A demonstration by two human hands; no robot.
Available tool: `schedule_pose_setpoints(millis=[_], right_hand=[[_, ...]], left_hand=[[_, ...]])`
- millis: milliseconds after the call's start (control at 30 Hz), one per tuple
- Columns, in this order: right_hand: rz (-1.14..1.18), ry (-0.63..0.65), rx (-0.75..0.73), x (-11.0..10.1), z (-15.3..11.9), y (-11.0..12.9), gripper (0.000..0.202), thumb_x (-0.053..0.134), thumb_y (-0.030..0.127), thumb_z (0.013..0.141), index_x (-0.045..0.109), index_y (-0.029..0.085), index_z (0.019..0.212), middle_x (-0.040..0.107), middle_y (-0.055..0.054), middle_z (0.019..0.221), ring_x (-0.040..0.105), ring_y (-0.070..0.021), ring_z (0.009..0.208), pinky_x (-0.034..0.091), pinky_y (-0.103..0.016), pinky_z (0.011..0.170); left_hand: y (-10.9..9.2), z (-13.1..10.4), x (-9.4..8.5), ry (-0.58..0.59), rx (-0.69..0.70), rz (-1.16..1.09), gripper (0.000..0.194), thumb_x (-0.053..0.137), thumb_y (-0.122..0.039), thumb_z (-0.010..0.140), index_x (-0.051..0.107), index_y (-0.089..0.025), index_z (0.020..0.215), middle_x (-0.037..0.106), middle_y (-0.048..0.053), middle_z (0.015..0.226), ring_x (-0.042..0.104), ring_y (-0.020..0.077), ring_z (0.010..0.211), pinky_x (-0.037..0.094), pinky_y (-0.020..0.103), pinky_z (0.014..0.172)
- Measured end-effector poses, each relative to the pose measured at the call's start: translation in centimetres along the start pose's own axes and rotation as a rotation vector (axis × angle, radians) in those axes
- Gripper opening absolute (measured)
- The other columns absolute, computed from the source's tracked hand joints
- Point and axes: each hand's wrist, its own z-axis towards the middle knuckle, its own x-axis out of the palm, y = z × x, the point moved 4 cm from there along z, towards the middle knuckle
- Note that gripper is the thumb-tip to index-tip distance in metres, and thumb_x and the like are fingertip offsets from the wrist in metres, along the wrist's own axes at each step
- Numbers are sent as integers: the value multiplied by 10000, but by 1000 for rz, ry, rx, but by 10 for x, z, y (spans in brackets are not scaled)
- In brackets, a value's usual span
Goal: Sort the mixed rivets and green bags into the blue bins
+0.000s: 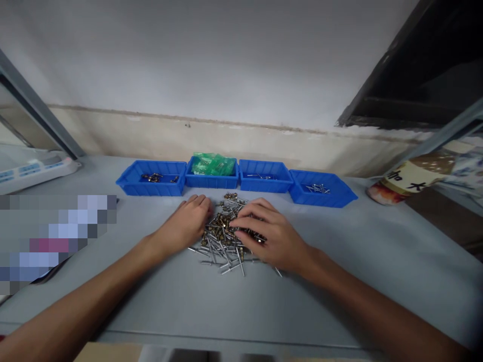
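On the grey table a loose pile of silvery pop rivets [215, 249] is mixed with brass-coloured screw-like fasteners [222, 221]. At the pile's left edge rests my left hand [190, 218], its fingers curled in towards the metal pieces. Its fingertips are hidden, so what they hold, if anything, does not show. Over the right side of the pile my right hand [277, 234] is held with fingers bent and spread apart. Those fingers touch or hover just above the pieces; nothing is visibly gripped.
Behind the pile stand several blue bins: one with brass-coloured pieces [153, 177], one with a green plastic bag [213, 164], one with a few thin pieces [258, 176], one with silvery rivets [318, 188]. A labelled jar [407, 181] stands right; a blurred-out object [53, 236] lies left.
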Motion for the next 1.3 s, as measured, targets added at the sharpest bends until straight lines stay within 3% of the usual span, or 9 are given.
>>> schedule_pose_setpoints(millis=[100,233,367,567,733,867,1133,1300], right_hand=[[-22,-11,26,-3,0,-6,150,569,161,890,687,197,976,659,-58,879,558,-194,880,514,-376,782],[0,-45,88,0,-2,-10,174,576,153,883,671,210,1017,663,-49,894,576,-194,882,523,-380,782],[29,-171,185,-4,-4,-14,200,572,148,888,653,229,1052,677,-48,951,619,-188,897,533,-381,801],[32,-314,138,-14,-2,-8,265,626,150,863,634,234,1115,681,-41,993,637,-171,904,551,-355,810],[3,-304,113,-13,-2,-2,440,683,201,827,569,252,1249,659,-57,1041,628,-195,934,558,-392,833],[-2,-275,134,-11,-3,-2,522,714,233,803,531,256,1292,645,-57,1065,618,-199,950,552,-395,849],[-5,-266,158,-9,-2,-2,548,767,308,760,538,235,1253,636,-57,1081,610,-203,982,534,-379,880],[-8,-275,160,-11,-1,0,482,754,235,762,554,240,1200,635,-49,1056,615,-196,955,541,-363,851]], left_hand=[[3,-1,-5,-33,-39,-43,196,425,-31,772,459,-195,874,544,78,879,517,241,830,420,366,736],[-3,2,-17,-76,-101,-260,102,367,-138,903,430,-196,847,522,34,803,491,193,738,403,334,694],[-18,2,-18,25,-153,-579,173,383,-287,960,472,-188,850,471,0,755,440,161,701,380,291,663],[-37,-1,-13,101,-175,-982,217,438,-346,965,474,-182,828,410,-17,760,376,138,691,334,251,622],[-43,-6,-13,94,-240,-1219,233,491,-363,955,486,-174,818,429,-11,765,383,131,699,337,251,650],[-49,-8,-9,152,-305,-1445,222,538,-375,936,525,-168,856,464,11,818,431,142,756,364,270,702],[-55,-11,-4,202,-385,-1554,226,570,-386,922,579,-160,910,506,26,865,440,152,794,373,282,727],[-55,-13,-1,234,-404,-1548,220,583,-396,915,580,-177,931,503,14,876,441,147,802,380,288,760]])
